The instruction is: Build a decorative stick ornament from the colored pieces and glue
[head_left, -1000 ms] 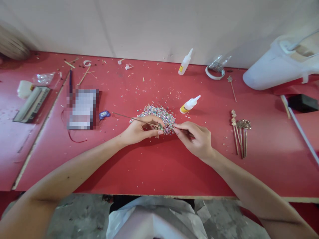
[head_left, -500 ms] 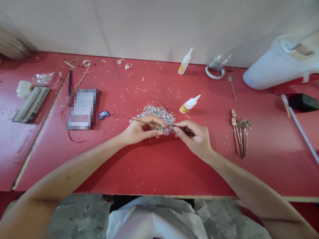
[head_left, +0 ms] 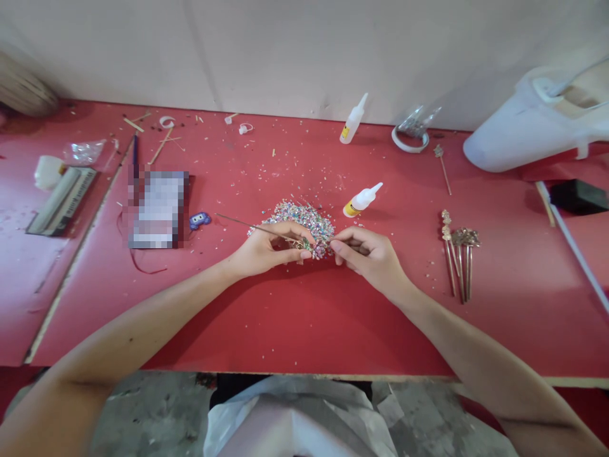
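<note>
My left hand (head_left: 266, 249) pinches a hairpin by its ornate metal head (head_left: 299, 245). The hairpin's thin stick (head_left: 247, 225) points out to the left over the hand. Small green and pink stones show on the head. Close by on the right, my right hand (head_left: 368, 252) has thumb and fingertips pressed together at the ornament's edge; what they hold is too small to make out. Just beyond both hands lies a heap of shiny coloured rhinestones (head_left: 304, 216), partly covered by the left fingers. A glue bottle (head_left: 362, 199) with a yellow label stands behind the right hand.
Several finished-looking hairpins (head_left: 459, 254) lie at the right, with a single one (head_left: 443, 168) farther back. A second glue bottle (head_left: 353, 119), a tape roll (head_left: 410, 139) and a large white jug (head_left: 518, 127) stand along the wall. A blurred phone-like rectangle (head_left: 159, 209) lies left.
The right hand's fingers have shifted slightly, and the dark thin thing under its palm no longer shows. My left hand and the hairpin stay nearly in place.
</note>
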{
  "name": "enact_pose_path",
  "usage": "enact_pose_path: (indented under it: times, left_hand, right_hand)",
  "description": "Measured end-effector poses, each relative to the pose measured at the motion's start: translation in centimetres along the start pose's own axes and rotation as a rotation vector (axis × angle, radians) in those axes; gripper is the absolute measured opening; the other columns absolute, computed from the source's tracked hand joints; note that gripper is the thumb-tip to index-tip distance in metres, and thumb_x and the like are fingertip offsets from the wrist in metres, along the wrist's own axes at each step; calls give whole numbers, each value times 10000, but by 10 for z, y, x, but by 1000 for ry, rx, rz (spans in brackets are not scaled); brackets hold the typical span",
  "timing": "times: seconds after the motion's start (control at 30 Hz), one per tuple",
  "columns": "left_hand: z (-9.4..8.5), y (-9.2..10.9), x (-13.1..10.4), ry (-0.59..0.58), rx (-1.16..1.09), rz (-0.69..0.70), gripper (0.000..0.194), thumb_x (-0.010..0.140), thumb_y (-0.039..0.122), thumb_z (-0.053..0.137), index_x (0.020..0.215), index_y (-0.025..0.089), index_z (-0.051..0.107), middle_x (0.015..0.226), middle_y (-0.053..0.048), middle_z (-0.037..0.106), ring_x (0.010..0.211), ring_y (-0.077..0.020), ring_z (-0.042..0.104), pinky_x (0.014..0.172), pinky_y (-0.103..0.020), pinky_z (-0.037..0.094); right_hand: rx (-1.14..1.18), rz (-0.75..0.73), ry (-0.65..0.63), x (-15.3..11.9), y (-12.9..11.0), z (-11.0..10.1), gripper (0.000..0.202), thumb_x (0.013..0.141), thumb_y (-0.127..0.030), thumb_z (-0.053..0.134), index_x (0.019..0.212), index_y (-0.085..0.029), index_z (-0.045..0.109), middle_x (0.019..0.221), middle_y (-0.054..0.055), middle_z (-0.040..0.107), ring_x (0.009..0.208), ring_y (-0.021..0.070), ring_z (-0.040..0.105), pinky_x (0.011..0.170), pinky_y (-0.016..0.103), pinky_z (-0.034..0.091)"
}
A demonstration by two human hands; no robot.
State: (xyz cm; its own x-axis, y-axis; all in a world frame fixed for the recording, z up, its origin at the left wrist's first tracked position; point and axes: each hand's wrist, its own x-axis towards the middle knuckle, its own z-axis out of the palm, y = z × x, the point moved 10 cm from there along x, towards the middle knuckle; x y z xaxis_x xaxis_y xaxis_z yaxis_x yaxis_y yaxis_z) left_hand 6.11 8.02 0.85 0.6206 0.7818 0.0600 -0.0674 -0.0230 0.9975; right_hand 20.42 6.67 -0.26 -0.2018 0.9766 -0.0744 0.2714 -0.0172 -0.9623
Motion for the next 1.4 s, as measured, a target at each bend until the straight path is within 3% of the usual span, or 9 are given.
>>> enact_pose_path:
  times: [0.07,0.13,0.3,0.4,0.5,0.93,1.4]
  left_hand:
    - [0,-2,0,-1,-6,-15,158,819,188,713,951,124,655,838,-26,646,650,-77,649,519,-135,494]
    - [-1,-5,-1,1,-11,-31,165,824,207,711,955,126,654,823,-27,651,648,-81,647,511,-136,488]
    - [-3,-7,0,9,-7,-38,189,813,238,732,948,130,655,768,-16,648,629,-79,634,526,-144,485]
    - [-3,-7,1,16,13,-37,202,810,250,734,950,130,652,797,-23,651,632,-82,636,513,-147,481]
    - [-2,-8,1,14,32,-43,206,810,248,731,953,127,646,817,-28,650,649,-90,645,509,-149,485]
    - [0,-5,1,-7,125,-18,203,818,253,714,969,132,654,859,-48,674,704,-111,658,607,-193,531]
    - [3,-6,1,-16,119,-30,201,829,253,703,977,129,647,802,-30,672,655,-95,647,569,-177,510]
  right_hand:
    - [17,62,-38,3,7,2,238,852,-401,649,778,-177,619,543,-31,590,449,76,508,432,209,389]
    - [-17,40,16,3,5,-5,230,861,-393,639,790,-176,617,556,-27,596,468,81,523,444,209,395]
    - [-277,-267,262,-15,-30,-21,108,883,-288,618,822,-199,624,598,-25,632,511,91,574,506,212,442]
    - [-453,-467,280,-26,-49,-14,31,869,-213,633,843,-203,646,634,-20,677,501,83,574,501,204,439]
    - [-548,-576,243,-30,-55,-5,31,865,-180,635,871,-202,656,661,-15,703,495,78,576,492,198,432]
    - [-590,-553,202,-29,-50,-1,81,887,-223,597,886,-235,677,728,8,743,508,106,598,512,237,462]
    - [-676,-596,189,-27,-51,1,96,888,-228,593,856,-241,682,712,5,748,496,100,591,501,224,455]
